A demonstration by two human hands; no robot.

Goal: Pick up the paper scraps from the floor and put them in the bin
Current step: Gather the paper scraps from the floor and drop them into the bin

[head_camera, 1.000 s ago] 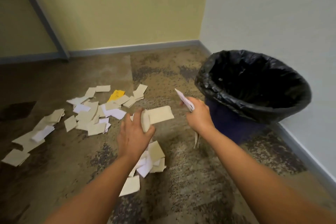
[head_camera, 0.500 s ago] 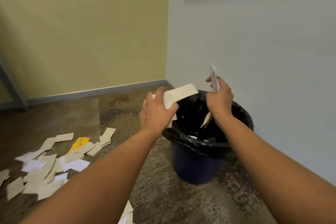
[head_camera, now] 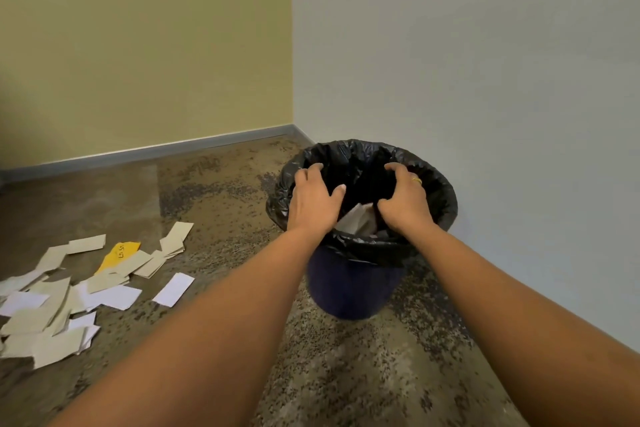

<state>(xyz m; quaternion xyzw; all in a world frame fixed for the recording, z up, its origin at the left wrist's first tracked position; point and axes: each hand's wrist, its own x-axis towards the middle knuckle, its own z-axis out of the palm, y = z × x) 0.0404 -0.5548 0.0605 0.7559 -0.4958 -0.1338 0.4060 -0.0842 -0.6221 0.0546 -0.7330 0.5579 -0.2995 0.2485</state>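
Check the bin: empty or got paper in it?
Not empty. Pale paper shows inside the black liner, between both open hands. How full, cannot tell.

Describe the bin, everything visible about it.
The bin is a round, dark blue bucket, seemingly plastic, standing upright on the speckled floor near the corner, close to the pale wall. A crinkled black bag liner is folded over its rim. Pale paper scraps show inside. The left hand and right hand hover open over the mouth; whether they touch the liner is unclear.
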